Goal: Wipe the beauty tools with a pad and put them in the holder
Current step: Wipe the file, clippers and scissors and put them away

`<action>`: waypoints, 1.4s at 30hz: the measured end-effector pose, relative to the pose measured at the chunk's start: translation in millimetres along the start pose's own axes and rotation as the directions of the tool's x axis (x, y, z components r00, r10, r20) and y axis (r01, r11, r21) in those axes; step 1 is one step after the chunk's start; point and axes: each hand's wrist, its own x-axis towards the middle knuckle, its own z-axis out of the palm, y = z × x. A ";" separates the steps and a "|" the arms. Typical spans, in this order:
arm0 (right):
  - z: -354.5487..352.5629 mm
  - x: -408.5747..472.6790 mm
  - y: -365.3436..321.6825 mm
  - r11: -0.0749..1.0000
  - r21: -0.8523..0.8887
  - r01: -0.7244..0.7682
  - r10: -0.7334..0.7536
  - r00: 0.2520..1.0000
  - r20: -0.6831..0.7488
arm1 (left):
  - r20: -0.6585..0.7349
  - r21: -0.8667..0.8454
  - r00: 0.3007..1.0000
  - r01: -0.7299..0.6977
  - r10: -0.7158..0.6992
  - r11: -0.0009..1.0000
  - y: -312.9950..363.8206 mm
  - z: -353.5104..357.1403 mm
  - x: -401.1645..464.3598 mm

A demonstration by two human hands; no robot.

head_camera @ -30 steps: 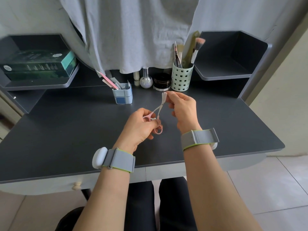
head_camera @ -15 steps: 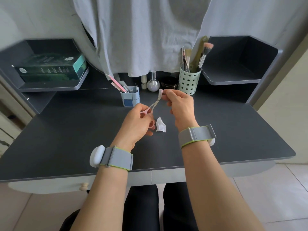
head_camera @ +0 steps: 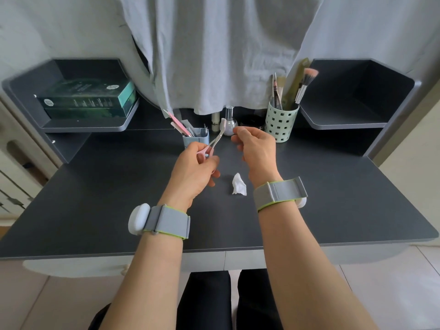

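Surface [head_camera: 95,198] first: the pad [head_camera: 238,185] now lies crumpled on it, mid-surface, well back from the front edge, between our two wrists. A second ago the right hand pinched it on the curler's tip; now it is dropped. We read that as wiping done on this tool.

Left hand [head_camera: 194,173] grips the pink handles of the curler [head_camera: 215,141], fingers curled round them, tip angled up toward the back. Right hand [head_camera: 256,151] has let go and pulled a little right, fingers loosely curled, holding nothing, just beside the curler's tip but not touching.

Blue holder [head_camera: 196,139] stands near the back edge, right behind the left hand, already with tools in it. Green cup [head_camera: 281,122] with brushes is to its right. Likely next step: drop the curler into the holder.
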 end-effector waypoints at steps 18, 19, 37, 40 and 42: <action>20.8 5.3 -6.7 0.998 0.011 0.054 -0.055 0.997 0.056 | -0.157 0.040 0.978 -0.135 0.140 0.990 8.7 -27.9 25.8; 22.5 6.5 -6.4 0.998 0.011 0.056 -0.057 0.997 0.057 | -0.169 0.042 0.974 -0.142 0.148 0.989 9.9 -30.2 27.5; 56.0 27.0 -14.5 0.997 -0.013 0.081 -0.079 0.992 0.101 | -0.243 0.105 0.943 -0.206 0.226 0.973 30.9 -50.5 71.5; 54.7 30.2 -11.3 0.997 -0.027 0.076 -0.073 0.993 0.092 | -0.239 0.190 0.937 -0.212 0.255 0.958 35.9 -53.1 78.3; 53.2 32.1 -8.1 0.997 -0.032 0.072 -0.069 0.993 0.092 | -0.248 0.237 0.927 -0.223 0.281 0.946 39.0 -55.8 83.3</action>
